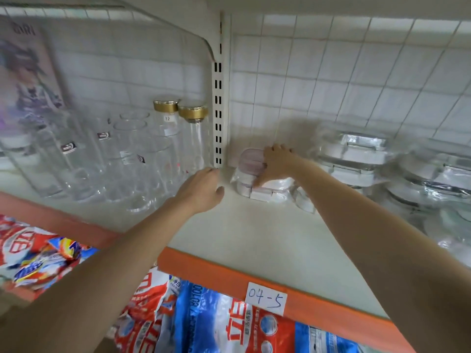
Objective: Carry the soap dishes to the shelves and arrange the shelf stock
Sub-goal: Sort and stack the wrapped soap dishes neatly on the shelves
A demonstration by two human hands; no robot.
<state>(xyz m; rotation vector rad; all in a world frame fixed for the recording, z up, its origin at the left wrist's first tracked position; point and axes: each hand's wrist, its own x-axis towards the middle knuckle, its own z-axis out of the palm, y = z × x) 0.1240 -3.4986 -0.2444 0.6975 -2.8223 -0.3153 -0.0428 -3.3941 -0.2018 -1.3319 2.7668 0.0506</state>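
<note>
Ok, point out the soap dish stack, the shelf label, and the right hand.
soap dish stack (265, 192): head view, lower dish's front edge
shelf label (265, 298): head view, middle of the handwritten tag
right hand (276, 164): head view, back of the hand

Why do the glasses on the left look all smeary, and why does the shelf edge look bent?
Head view: the glasses and the wrapped boxes at the sides are blurred, while the hands, left and right, are sharper; the wide-angle lens bends the orange shelf edge; soft light, with a faint shadow behind the soap dishes.
</note>
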